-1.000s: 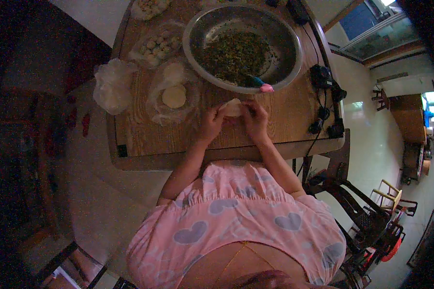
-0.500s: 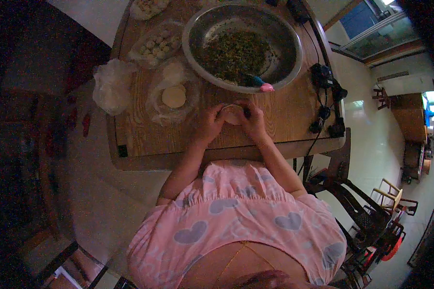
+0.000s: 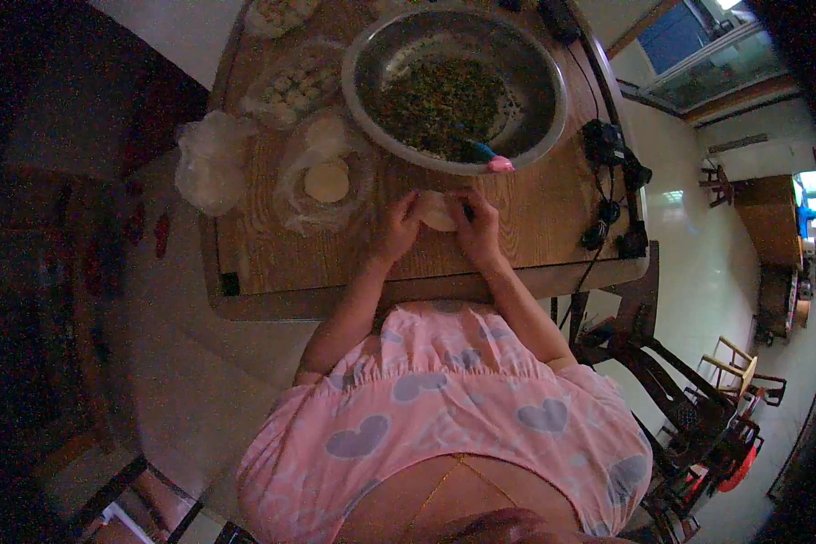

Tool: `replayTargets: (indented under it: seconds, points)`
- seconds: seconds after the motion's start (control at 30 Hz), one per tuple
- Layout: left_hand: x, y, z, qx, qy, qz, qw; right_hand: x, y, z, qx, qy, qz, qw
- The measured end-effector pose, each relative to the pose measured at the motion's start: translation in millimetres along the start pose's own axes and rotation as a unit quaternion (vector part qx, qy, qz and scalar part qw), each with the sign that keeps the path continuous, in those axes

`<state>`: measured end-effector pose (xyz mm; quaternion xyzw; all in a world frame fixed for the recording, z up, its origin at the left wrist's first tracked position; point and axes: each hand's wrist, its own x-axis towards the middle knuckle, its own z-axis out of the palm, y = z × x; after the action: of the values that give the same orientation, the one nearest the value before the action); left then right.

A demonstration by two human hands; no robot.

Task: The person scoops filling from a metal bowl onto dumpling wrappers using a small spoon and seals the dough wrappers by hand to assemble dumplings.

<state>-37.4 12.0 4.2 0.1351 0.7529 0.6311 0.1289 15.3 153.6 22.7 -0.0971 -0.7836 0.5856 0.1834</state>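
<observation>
A pale dumpling wrapper [image 3: 438, 214] is held between my two hands, just in front of the big metal bowl. My left hand [image 3: 399, 228] pinches its left edge, and my right hand [image 3: 477, 227] grips the opposite edge. Whether filling lies inside the wrapper I cannot tell. Chopped green filling [image 3: 444, 104] covers the bottom of the metal bowl [image 3: 546, 127]. A utensil with a pink handle end [image 3: 500, 164] rests over the bowl's near rim. Left of my hands, a stack of round wrappers [image 3: 326, 181] sits in an open plastic bag [image 3: 292, 201].
A clear bag of small pale dough pieces [image 3: 297, 89] lies behind the wrappers. A crumpled plastic bag [image 3: 213, 163] is at the table's left edge. Black adapters and cables [image 3: 605, 145] run along the right side. A dark chair [image 3: 648, 363] stands at the right.
The wrapper's shape between my fingers has altered slightly, its upper edge now looking flatter. The utensil's pink end has shifted a little. My arms stay nearly in place.
</observation>
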Motion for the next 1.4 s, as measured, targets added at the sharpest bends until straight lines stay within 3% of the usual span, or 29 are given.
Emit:
replayTargets:
  seconds: [0.03, 0.13, 0.33, 0.43, 0.57, 0.63, 0.77, 0.87, 0.93, 1.0, 1.1, 1.17, 1.23, 1.4]
  points:
    - [0, 13, -3, -0.001, -0.030, -0.030, 0.999, 0, 0, 0, -0.004, 0.000, -0.002, 1.000]
    - [2, 18, -8, -0.004, -0.112, 0.052, 0.992, -1, 13, 1, -0.003, 0.006, 0.009, 1.000]
    - [4, 22, -14, 0.029, -0.177, -0.004, 0.984, 0, 19, 2, -0.018, 0.029, 0.003, 0.999]
    - [-7, 35, -15, -0.105, -0.143, -0.066, 0.982, -2, 8, 3, 0.006, 0.046, 0.005, 0.999]
    - [-8, 14, -16, -0.012, -0.073, -0.097, 0.993, -1, 5, 2, -0.012, 0.044, -0.014, 0.999]
    - [-6, 7, -16, -0.005, -0.017, -0.130, 0.991, -4, 13, 3, -0.007, 0.014, 0.036, 0.999]
    - [-2, -2, -11, -0.171, 0.017, -0.191, 0.966, -2, 4, 3, -0.046, -0.020, 0.063, 0.997]
    - [-3, -16, -9, -0.202, 0.012, -0.210, 0.957, -8, 15, 5, 0.050, 0.059, 0.010, 0.997]
    - [4, -32, -10, -0.209, -0.037, -0.197, 0.957, 3, -9, 3, 0.119, 0.164, -0.128, 0.971]
    - [0, -27, -11, -0.232, -0.061, -0.207, 0.948, 12, -17, -3, 0.108, 0.212, -0.197, 0.951]
    - [-14, 17, -16, -0.209, -0.051, -0.194, 0.957, 29, -26, -28, -0.098, 0.184, -0.211, 0.955]
    - [-14, 43, -22, -0.159, -0.052, -0.193, 0.967, 44, -64, -44, -0.327, 0.125, -0.234, 0.907]
    - [-12, 59, -25, -0.095, -0.076, -0.208, 0.970, 56, -54, -55, -0.369, 0.069, -0.238, 0.896]
    - [-15, 63, -18, -0.299, 0.002, -0.214, 0.930, 66, -55, -60, -0.351, -0.011, -0.220, 0.910]
